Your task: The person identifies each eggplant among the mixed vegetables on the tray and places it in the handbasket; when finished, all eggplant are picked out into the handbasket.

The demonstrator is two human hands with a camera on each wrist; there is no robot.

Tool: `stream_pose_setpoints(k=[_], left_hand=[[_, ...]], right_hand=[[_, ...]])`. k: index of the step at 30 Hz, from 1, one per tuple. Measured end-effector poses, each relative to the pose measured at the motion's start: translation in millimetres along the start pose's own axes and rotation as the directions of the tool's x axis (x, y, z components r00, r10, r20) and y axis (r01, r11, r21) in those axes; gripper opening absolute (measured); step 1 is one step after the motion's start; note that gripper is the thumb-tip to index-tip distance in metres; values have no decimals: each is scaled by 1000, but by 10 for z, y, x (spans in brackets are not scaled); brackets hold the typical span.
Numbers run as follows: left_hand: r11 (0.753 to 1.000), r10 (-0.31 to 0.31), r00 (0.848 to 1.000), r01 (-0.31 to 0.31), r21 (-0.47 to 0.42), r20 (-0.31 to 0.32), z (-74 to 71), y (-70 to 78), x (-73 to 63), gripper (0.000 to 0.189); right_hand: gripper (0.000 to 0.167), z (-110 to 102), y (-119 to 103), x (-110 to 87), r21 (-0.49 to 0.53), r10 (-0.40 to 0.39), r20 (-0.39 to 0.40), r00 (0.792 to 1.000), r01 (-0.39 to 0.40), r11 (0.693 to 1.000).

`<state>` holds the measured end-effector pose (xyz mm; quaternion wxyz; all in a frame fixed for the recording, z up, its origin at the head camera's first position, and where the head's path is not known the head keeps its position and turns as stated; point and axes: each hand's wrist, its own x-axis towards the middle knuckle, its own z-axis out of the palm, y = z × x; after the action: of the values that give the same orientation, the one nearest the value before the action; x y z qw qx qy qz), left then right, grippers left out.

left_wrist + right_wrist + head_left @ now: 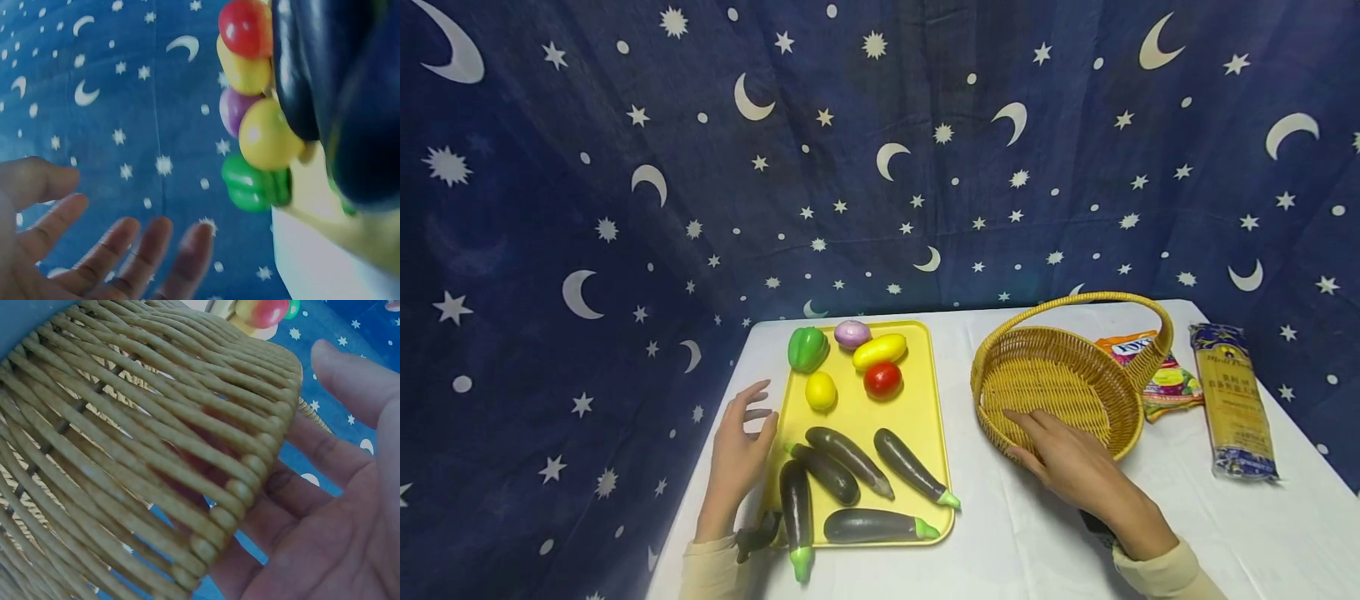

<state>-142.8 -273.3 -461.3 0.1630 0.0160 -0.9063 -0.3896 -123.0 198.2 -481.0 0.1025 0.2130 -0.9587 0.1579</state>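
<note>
Backdrop: one dark blue cloth [520, 267], softly creased, printed with pale moons, stars and dots, at the left and far sides.
Table: covered by a smooth white cloth [1000, 542].
Left hand [741, 442]: bare, fingers spread wide and holding nothing, just beside the left edge of the tray.
Tray: one, flat and yellow, a rounded rectangle with a low rim [925, 400].
Eggplants [872, 527]: five, glossy, dark and elongated, on the near half of the tray; green ends show on four, and the leftmost one pokes past the near edge.
Pepper [808, 350]: one, shiny green, lobed, at the far left of the tray.
Lemon [821, 392]: one, yellow and rounded, just near of the pepper.
Purple piece [853, 335]: one, smooth and oval, at the far edge.
Yellow fruit [880, 352]: one, long and plump, between the purple piece and the tomato.
Tomato [883, 381]: one, round, red, glossy.
Basket [1112, 383]: one, tan wicker, round, with slatted sides, a beaded rim and one arched handle; it sits to the right of the tray.
Right hand [1078, 458]: loosely straddles the basket's near rim, fingers inside, thumb outside and apart; how firmly the fingers touch, one cannot tell.
Bag [1172, 385]: one, crinkled, colourful, behind the basket's right side.
Packet [1234, 400]: one, long, shiny, yellow with blue ends, farthest right.
</note>
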Motion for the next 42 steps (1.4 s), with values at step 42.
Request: stream_pose_setpoints(k=[42], left_hand=[[916,-331,790,400,-24,516,-139,-732,-355,86]], right_hand=[[77,-263,1200,-280,393,645,205,736,-665,634]])
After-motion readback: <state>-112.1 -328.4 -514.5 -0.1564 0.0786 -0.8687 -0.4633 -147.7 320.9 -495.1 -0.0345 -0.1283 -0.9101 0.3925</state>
